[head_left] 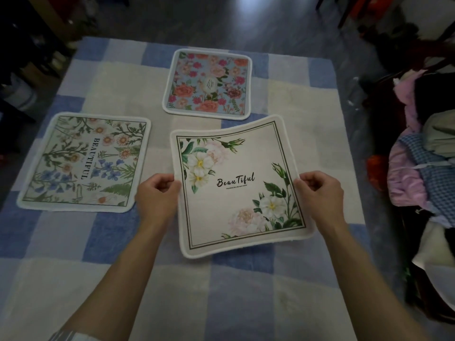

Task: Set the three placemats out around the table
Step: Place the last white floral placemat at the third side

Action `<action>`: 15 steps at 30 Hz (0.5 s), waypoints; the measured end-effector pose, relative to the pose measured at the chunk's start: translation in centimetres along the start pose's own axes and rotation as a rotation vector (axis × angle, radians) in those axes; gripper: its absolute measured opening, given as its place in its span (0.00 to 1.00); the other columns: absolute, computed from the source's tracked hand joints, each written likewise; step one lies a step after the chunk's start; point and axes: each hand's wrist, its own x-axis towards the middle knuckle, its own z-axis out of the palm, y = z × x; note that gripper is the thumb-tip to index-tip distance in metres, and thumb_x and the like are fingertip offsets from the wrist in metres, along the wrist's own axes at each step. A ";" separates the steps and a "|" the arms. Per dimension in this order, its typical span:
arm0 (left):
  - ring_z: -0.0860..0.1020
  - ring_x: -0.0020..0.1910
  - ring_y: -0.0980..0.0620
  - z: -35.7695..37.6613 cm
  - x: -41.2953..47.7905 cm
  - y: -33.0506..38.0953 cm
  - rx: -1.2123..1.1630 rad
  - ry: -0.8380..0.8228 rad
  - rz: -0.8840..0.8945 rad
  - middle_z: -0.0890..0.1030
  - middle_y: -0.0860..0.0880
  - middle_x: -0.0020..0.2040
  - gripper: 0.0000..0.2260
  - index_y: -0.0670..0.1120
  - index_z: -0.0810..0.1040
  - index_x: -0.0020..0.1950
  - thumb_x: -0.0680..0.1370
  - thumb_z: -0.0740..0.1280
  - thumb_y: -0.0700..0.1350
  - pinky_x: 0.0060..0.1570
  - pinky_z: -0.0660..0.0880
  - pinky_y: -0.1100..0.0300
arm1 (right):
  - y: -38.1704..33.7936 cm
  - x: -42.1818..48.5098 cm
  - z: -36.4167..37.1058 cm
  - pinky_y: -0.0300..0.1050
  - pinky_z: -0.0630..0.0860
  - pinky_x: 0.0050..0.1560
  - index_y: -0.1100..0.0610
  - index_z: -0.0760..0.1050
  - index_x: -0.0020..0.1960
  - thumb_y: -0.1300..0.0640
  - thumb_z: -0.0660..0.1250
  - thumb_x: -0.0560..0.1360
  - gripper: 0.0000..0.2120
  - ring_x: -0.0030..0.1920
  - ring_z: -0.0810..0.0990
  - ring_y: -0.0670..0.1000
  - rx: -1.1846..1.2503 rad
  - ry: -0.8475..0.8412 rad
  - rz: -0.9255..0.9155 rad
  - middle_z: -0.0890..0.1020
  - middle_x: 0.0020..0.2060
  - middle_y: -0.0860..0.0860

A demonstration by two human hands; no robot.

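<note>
Three square placemats are over a blue-and-cream checked tablecloth. A cream placemat with white flowers and the word "Beautiful" is held by its side edges, slightly curved and lifted. My left hand pinches its left edge and my right hand pinches its right edge. A wildflower placemat with upright "BEAUTIFUL" lettering lies flat at the left. A blue placemat with pink and red roses lies flat at the far middle.
A pile of clothes and fabric sits on a chair to the right of the table. Dark furniture and clutter stand at the left. Beyond the table's far edge is a shiny dark floor.
</note>
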 end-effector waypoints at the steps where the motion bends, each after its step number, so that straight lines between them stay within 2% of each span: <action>1: 0.80 0.35 0.55 -0.3 -0.4 0.2 -0.008 -0.011 0.014 0.83 0.52 0.37 0.06 0.51 0.83 0.42 0.72 0.73 0.40 0.41 0.82 0.54 | -0.1 -1.0 -0.5 0.37 0.78 0.42 0.51 0.82 0.45 0.57 0.73 0.74 0.02 0.39 0.82 0.43 0.004 0.021 -0.006 0.83 0.37 0.45; 5: 0.79 0.35 0.53 -1.7 -2.0 0.9 -0.045 -0.072 0.074 0.83 0.50 0.36 0.07 0.51 0.82 0.42 0.72 0.73 0.39 0.41 0.81 0.52 | 0.0 -4.9 -2.2 0.38 0.77 0.41 0.50 0.81 0.44 0.57 0.73 0.74 0.03 0.38 0.82 0.43 0.018 0.073 -0.026 0.83 0.37 0.45; 10: 0.79 0.35 0.55 -3.9 -4.8 1.8 -0.076 -0.071 0.122 0.83 0.50 0.37 0.06 0.50 0.83 0.43 0.72 0.73 0.38 0.41 0.81 0.53 | -0.2 -8.7 -4.1 0.36 0.75 0.38 0.47 0.80 0.41 0.56 0.73 0.72 0.04 0.37 0.81 0.42 0.084 0.115 -0.055 0.84 0.35 0.45; 15: 0.80 0.37 0.53 -6.7 -7.7 2.4 -0.094 -0.074 0.146 0.83 0.48 0.39 0.05 0.48 0.84 0.46 0.73 0.73 0.39 0.43 0.81 0.53 | -0.8 -11.8 -5.4 0.38 0.77 0.39 0.50 0.82 0.43 0.56 0.73 0.73 0.02 0.37 0.82 0.44 0.178 0.129 -0.085 0.84 0.36 0.46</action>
